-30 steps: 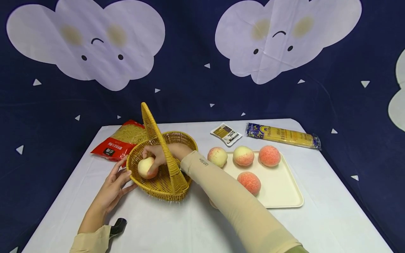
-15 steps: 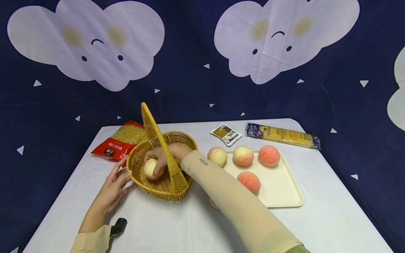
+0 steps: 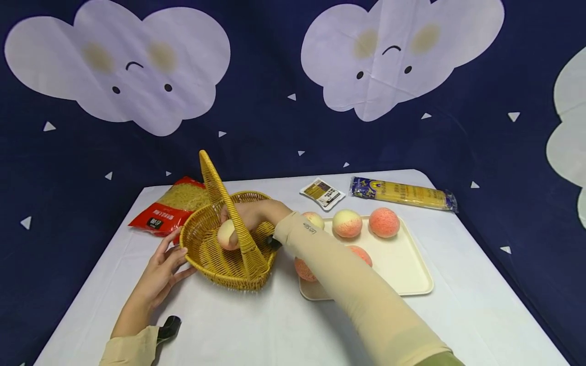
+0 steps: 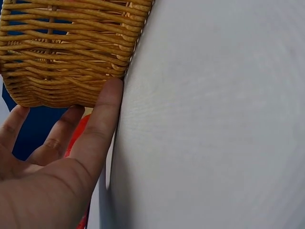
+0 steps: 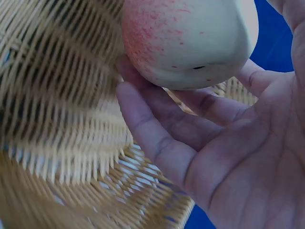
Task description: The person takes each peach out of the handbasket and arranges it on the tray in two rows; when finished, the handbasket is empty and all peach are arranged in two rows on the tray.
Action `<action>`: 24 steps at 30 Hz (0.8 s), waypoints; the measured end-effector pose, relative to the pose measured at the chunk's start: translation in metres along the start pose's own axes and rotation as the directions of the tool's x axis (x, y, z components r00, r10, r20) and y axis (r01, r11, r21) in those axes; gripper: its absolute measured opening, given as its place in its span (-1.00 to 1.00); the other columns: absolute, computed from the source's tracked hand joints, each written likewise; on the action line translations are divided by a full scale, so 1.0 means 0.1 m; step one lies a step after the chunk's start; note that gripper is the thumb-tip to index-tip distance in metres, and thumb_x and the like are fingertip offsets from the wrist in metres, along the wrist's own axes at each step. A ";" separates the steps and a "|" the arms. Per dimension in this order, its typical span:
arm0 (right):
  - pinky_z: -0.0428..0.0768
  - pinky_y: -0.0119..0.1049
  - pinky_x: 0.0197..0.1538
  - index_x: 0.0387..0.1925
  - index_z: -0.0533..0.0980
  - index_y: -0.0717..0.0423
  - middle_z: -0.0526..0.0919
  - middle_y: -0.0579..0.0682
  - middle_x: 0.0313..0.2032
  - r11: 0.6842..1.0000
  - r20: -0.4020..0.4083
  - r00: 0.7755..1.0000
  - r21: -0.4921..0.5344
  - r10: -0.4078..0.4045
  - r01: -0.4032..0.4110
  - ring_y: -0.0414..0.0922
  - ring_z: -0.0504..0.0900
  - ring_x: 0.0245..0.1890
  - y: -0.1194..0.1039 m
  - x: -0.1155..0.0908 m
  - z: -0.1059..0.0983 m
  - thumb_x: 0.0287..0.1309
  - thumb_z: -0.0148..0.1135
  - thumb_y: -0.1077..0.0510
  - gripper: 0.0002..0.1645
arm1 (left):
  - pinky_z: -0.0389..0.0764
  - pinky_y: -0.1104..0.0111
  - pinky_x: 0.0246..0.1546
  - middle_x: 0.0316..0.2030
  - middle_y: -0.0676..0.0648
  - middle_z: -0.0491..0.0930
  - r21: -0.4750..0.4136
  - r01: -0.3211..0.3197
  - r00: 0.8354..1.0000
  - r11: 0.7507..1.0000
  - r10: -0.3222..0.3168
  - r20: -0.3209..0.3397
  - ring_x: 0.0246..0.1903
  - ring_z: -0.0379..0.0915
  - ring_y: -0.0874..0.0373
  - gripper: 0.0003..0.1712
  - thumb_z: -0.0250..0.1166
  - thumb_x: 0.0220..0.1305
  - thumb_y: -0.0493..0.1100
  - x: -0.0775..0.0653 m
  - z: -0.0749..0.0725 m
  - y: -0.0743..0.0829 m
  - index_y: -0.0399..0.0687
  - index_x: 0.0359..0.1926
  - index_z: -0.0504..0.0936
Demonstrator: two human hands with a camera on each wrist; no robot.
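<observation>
In the head view, my right hand [image 3: 249, 216] reaches under the handle of a woven basket [image 3: 229, 280] and grips a pale peach [image 3: 227, 235] above the basket floor. Close up in the right wrist view, the peach [image 5: 190, 40] shows a pink-speckled side, with my fingers curled beneath it. My left hand [image 3: 157, 274] lies against the basket's left side. From the left wrist, its fairly straight fingers [image 4: 97, 129] touch the basket weave [image 4: 71, 62] with their tips.
A cream tray [image 3: 403, 269] holds several peaches, partly hidden by my right sleeve [image 3: 357, 300]. Behind the basket lies a red noodle bag [image 3: 171, 208]. A small white packet [image 3: 322, 194] and a long spaghetti pack [image 3: 403, 194] lie at the back.
My right hand has carried the peach rightward and slightly up within the basket, toward the handle. The left hand stays at the basket's side. The head view has shifted slightly.
</observation>
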State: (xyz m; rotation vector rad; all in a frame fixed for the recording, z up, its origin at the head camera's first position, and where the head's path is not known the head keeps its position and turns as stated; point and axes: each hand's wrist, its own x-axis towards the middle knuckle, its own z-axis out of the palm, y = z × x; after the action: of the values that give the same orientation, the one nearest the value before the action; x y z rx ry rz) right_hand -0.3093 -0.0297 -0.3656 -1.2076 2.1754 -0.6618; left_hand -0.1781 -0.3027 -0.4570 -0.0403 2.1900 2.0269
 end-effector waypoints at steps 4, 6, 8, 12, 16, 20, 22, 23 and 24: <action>0.48 -0.46 0.06 0.24 0.43 0.14 0.56 -0.04 0.03 0.999 -0.051 0.999 0.034 -0.007 0.008 -0.23 0.50 -0.03 0.03 -0.14 -0.09 0.14 0.57 -0.03 -0.25 | 0.81 0.22 0.02 0.42 -0.14 0.18 -0.007 0.000 1.000 1.000 0.000 0.005 0.08 0.64 0.39 -0.19 0.13 0.69 -0.01 0.00 -0.01 0.00 0.37 0.74 -0.07; 0.52 -0.42 0.07 0.27 0.42 0.12 0.57 -0.01 0.08 0.996 -0.073 0.997 0.087 0.016 -0.009 -0.21 0.53 -0.01 0.05 -0.24 -0.14 0.16 0.56 -0.01 -0.26 | 0.81 0.22 0.03 0.44 -0.15 0.16 -0.012 -0.001 1.000 1.000 0.002 0.012 0.09 0.64 0.39 -0.19 0.12 0.69 -0.01 0.01 0.00 0.01 0.36 0.74 -0.07; 0.57 -0.41 0.05 0.27 0.41 0.08 0.58 0.01 0.09 0.992 -0.088 0.996 0.125 0.031 -0.020 -0.20 0.57 -0.03 0.06 -0.35 -0.19 0.17 0.55 0.05 -0.29 | 0.80 0.22 0.04 0.47 -0.19 0.14 -0.012 0.000 1.000 1.000 0.000 0.017 0.08 0.65 0.38 -0.19 0.13 0.69 -0.01 0.01 0.00 0.02 0.36 0.74 -0.06; 0.63 -0.40 -0.03 0.17 0.39 0.02 0.65 0.03 0.00 0.988 -0.126 0.991 0.151 0.041 -0.021 -0.17 0.64 -0.11 0.09 -0.55 -0.29 0.16 0.57 0.10 -0.35 | 0.80 0.19 0.05 0.55 -0.27 0.05 -0.003 0.011 1.000 1.000 -0.011 0.019 0.07 0.66 0.38 -0.19 0.13 0.69 0.00 0.02 0.01 0.03 0.36 0.74 -0.07; 0.63 -0.36 0.04 0.20 0.39 -0.04 0.70 0.03 -0.01 0.993 -0.165 0.984 0.111 0.067 -0.049 -0.15 0.67 -0.05 0.15 -0.77 -0.40 0.15 0.59 -0.01 -0.30 | 0.80 0.19 0.05 0.55 -0.27 0.05 -0.001 0.019 1.000 1.000 -0.019 0.021 0.06 0.67 0.38 -0.20 0.13 0.69 0.00 0.02 0.00 0.04 0.37 0.73 -0.05; 0.63 -0.28 0.10 0.31 0.42 -0.11 0.69 0.03 0.06 0.995 -0.198 0.977 0.085 0.075 -0.059 -0.10 0.67 0.02 0.25 -1.01 -0.49 0.14 0.58 -0.08 -0.23 | 0.80 0.19 0.06 0.54 -0.24 0.07 0.002 0.020 1.000 1.000 -0.020 0.024 0.06 0.67 0.37 -0.22 0.13 0.69 0.02 0.03 -0.01 0.05 0.38 0.72 -0.02; 0.64 -0.25 0.13 0.39 0.44 -0.14 0.67 0.01 0.13 0.996 -0.210 0.976 0.083 0.060 -0.044 -0.10 0.67 0.04 0.30 -1.13 -0.52 0.15 0.59 -0.08 -0.19 | 0.80 0.18 0.06 0.56 -0.24 0.05 0.007 0.023 0.999 1.000 -0.023 0.026 0.07 0.67 0.36 -0.22 0.12 0.70 0.02 0.03 -0.02 0.06 0.38 0.73 -0.03; 0.64 -0.23 0.13 0.42 0.45 -0.15 0.67 0.00 0.16 0.995 -0.214 0.975 0.089 0.057 -0.038 -0.09 0.66 0.04 0.31 -1.20 -0.54 0.17 0.58 -0.07 -0.18 | 0.80 0.18 0.06 0.57 -0.24 0.03 0.009 0.025 0.999 1.000 -0.025 0.025 0.06 0.66 0.36 -0.21 0.13 0.69 0.03 0.04 -0.02 0.06 0.38 0.73 -0.04; 0.64 -0.22 0.14 0.46 0.45 -0.16 0.66 -0.01 0.19 0.995 -0.221 0.974 0.092 0.053 -0.033 -0.09 0.66 0.05 0.33 -1.26 -0.55 0.18 0.58 -0.06 -0.16 | 0.80 0.17 0.06 0.57 -0.25 0.03 0.010 0.027 0.999 1.000 -0.028 0.024 0.06 0.66 0.37 -0.21 0.13 0.69 0.03 0.04 -0.02 0.06 0.38 0.73 -0.04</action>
State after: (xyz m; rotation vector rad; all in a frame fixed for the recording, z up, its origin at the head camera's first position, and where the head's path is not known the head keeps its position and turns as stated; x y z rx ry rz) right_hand -0.3107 0.1038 -0.3179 -1.0812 2.3204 -0.9030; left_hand -0.1830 -0.3038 -0.4511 -0.0445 2.1731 1.9915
